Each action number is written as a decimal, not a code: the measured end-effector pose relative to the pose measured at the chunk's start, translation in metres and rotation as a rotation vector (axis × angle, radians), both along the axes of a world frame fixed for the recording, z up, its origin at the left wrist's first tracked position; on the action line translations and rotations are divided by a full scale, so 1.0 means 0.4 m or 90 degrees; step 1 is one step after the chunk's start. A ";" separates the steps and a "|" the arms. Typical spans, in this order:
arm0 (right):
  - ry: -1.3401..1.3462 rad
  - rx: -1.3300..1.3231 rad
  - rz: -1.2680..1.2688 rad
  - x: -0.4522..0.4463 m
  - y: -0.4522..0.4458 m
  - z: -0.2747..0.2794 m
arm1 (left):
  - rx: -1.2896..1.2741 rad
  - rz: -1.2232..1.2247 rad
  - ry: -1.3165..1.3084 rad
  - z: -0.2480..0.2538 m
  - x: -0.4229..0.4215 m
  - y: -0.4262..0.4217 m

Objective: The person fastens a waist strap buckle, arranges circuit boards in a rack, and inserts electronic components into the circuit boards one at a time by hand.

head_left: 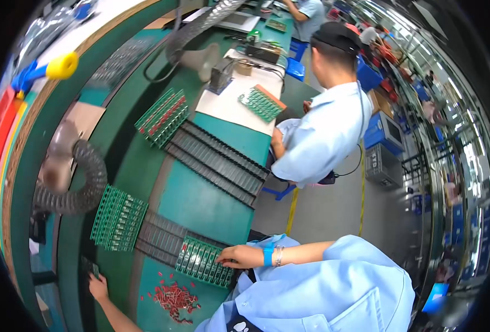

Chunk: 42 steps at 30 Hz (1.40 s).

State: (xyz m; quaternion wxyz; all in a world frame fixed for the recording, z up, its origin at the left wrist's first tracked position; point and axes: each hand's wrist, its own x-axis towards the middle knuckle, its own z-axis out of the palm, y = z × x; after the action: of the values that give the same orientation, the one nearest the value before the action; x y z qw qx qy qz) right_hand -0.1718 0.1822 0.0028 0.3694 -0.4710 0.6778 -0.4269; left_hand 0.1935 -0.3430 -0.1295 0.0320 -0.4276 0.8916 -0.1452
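Note:
At the lower left, my left hand (98, 288) has its fingers closed at the edge of a small dark circuit board (90, 266), whose details are too dim to read. My right hand (239, 256), with a blue wristband, lies over the right part of a green circuit board panel (201, 261). Its fingers are bent together and touch the panel; whether a small part is between the fingertips cannot be seen. That panel lies on a dark slatted rail track (159, 238). Just below it is a loose pile of small red components with leads (176, 299).
Another stack of green panels (119, 218) stands at the track's far end. A second track (217, 160) runs above, with a panel bearing red parts (163, 119). A co-worker (325, 127) sits at the upper right. A flexible duct (84, 182) curves at the left.

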 end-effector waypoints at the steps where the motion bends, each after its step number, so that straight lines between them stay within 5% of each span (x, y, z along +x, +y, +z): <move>1: -0.031 0.008 0.006 -0.002 0.002 0.006 | 0.008 -0.011 0.022 -0.023 0.021 -0.046; 12: -0.018 -0.102 0.001 0.008 0.018 0.005 | 0.090 0.129 -0.014 0.431 -0.106 0.226; 16: -0.164 0.059 -0.003 0.000 0.010 0.021 | -0.067 -0.187 0.362 0.478 -0.093 0.359; 18: -0.192 0.054 -0.012 -0.002 0.007 0.017 | 0.083 -0.015 0.412 0.537 -0.090 0.497; 21: -0.280 0.057 -0.019 0.000 0.007 -0.001 | -0.031 0.000 0.467 0.522 -0.050 0.665; 24: -0.279 0.049 -0.020 0.000 0.005 -0.008 | 0.030 0.244 0.454 0.521 -0.038 0.865; 26: -0.278 0.043 -0.016 0.008 -0.006 -0.017 | 0.015 0.272 0.625 0.486 -0.035 0.959; 35: -0.136 -0.025 0.036 -0.039 -0.063 -0.002 | -0.059 0.180 0.535 0.294 0.087 1.060; 38: -0.335 -0.025 -0.041 -0.056 -0.082 0.022 | -0.037 0.191 0.517 0.297 0.058 1.064; 42: -0.280 0.005 -0.055 -0.068 -0.102 0.015 | -0.009 0.210 0.495 0.274 0.052 1.052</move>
State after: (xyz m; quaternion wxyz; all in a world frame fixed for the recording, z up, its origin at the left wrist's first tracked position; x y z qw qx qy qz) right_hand -0.1990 0.1415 0.0090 0.4916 -0.3354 0.6020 -0.5324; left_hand 0.2145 0.0778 -0.0199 -0.2868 -0.5878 0.7559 0.0279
